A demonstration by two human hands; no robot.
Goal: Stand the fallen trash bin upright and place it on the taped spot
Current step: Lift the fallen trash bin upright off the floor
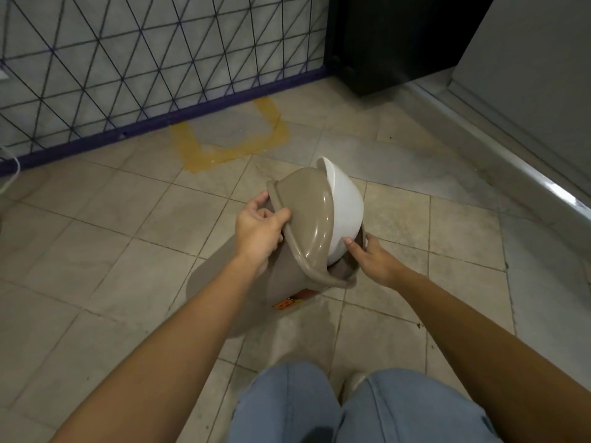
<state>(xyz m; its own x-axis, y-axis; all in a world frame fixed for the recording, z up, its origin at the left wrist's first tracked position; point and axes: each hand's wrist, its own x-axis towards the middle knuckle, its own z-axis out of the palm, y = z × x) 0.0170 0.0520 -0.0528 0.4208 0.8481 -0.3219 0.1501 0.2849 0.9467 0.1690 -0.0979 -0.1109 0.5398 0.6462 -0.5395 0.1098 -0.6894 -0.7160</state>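
Clearly mid-lift: bin [287, 266] tilted on the floor [112, 251], base toward the knees, top pointing at the yellow tape [230, 145], which lies just beyond, by the mesh fence [128, 59]. Well short of the tape, and not upright.

Risks, as a judgement: taupe lid [300, 219] sits askew and looks loose from the body, with the white flap [345, 212] swung out; could pop off or slide if the lift goes by the lid alone. Smooth plastic could slip; base could skid on tile.

Left hand [259, 231]: grip curled around the lid's left rim, thumb on top, fingers tucked beneath, clamped on it. Right hand [374, 260]: grip loosely spread, fingertips touching the bin's right rim beside the flap, steadying more than holding; full closure not clear.
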